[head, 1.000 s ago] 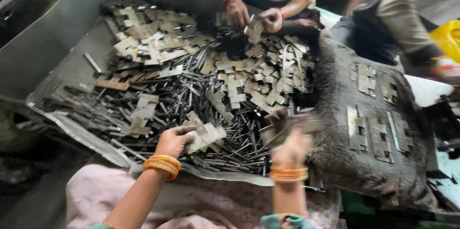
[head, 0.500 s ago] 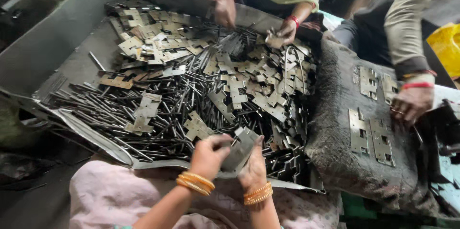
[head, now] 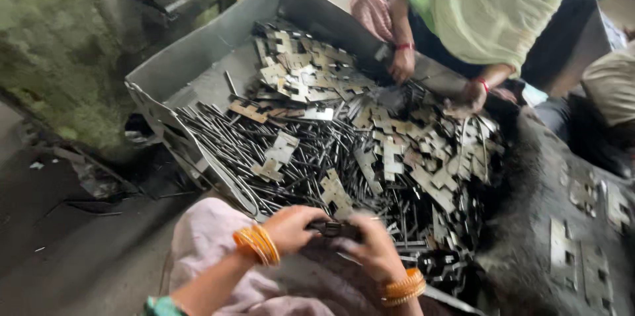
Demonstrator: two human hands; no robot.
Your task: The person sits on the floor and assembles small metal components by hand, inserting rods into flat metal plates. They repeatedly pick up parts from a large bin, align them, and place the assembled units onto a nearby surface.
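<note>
Head view shows us both our hands meeting low in the frame, just in front of our pink-clad lap. Our left hand (head: 294, 227), with orange bangles on its wrist, curls its fingers around one end of a small dark metal piece (head: 333, 228); our right hand (head: 372, 246), also bangled, is blurred, yet its fingers close on the other end of the same piece. The piece sits between the two hands, at the near edge of the big grey sheet-metal tray (head: 198, 58) — its exact shape we cannot make out.

Inside the tray lies a heap of thin dark steel rods (head: 264, 141), spread across the near left part, and over and beside them a pile of flat, notched, silvery hinge plates (head: 390, 151) reaching to the far wall. Right of the tray, a dark furry mat (head: 529, 223) carries a few more hinge plates laid flat.

Across the tray a person in a pale green cloth (head: 489, 5) bends over it; that person's two hands, with red bands at the wrists, rest among the far plates, well apart from ours.
</note>
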